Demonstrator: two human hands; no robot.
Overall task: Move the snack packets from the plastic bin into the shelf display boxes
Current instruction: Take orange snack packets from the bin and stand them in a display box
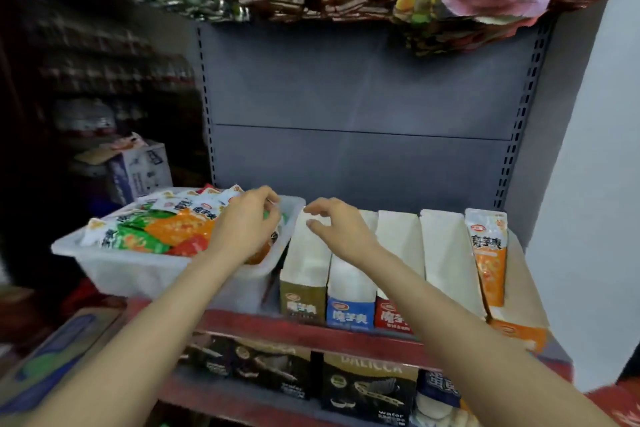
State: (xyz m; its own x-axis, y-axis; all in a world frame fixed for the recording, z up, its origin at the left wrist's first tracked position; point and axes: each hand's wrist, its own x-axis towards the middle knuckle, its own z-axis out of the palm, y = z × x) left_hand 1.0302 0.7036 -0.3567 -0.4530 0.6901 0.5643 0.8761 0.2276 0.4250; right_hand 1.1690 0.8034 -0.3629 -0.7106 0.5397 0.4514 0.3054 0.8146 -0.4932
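From the head view, a translucent plastic bin (pixel 138 270) heaped with snack packets (pixel 162 229) sits at the left end of the shelf (pixel 311 331), touching the row of display boxes (pixel 349 291). The left hand (pixel 247 224) reaches into the bin's right side, fingers curled among the packets; whether it grips one I cannot tell. The right hand (pixel 337 229) hovers over the leftmost boxes, fingers loosely spread, holding nothing. One orange packet (pixel 488 253) stands in the rightmost box

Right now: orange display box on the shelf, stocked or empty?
Stocked with one: a single orange packet stands upright in the orange display box.
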